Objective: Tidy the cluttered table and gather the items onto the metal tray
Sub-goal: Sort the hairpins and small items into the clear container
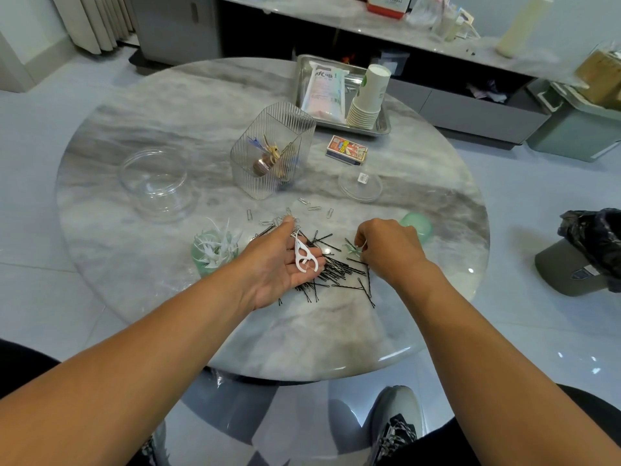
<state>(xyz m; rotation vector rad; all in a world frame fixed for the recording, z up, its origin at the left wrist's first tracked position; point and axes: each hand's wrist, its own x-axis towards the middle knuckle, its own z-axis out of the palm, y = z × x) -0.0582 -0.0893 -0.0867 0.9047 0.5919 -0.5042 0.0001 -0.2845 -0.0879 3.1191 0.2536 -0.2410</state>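
Tray [383, 127] of bare metal sits at about 1 o'clock on the round marble table [168, 105], near the far edge. It holds a flat white packet [324, 90] on its left half and a tipped stack of paper cups [368, 97] on its right. Just in front of the tray, towards 6 o'clock, lies a small printed box [347, 150], and nearer still a clear lid [360, 186]. A ribbed clear bin [274, 153] with a few hair clips inside stands near the table's centre; a clear round tub [158, 183] sits at 9 o'clock.

Nearer the person, paper clips [314, 208] are scattered beyond a heap of black hairpins [339, 272]. The left hand [280, 264] hovers palm-up over the heap, fingers loosely bent, cradling white floss picks [304, 255] across the palm. The right hand [389, 248] is knuckles-up at the heap's 3 o'clock side, fingertips pinched on a thin white pick beside a pale green one [353, 247]. A green cup [210, 255] bristling with more picks stands at 8 o'clock, just left of the left hand; a green lid [416, 227] peeps out behind the right hand
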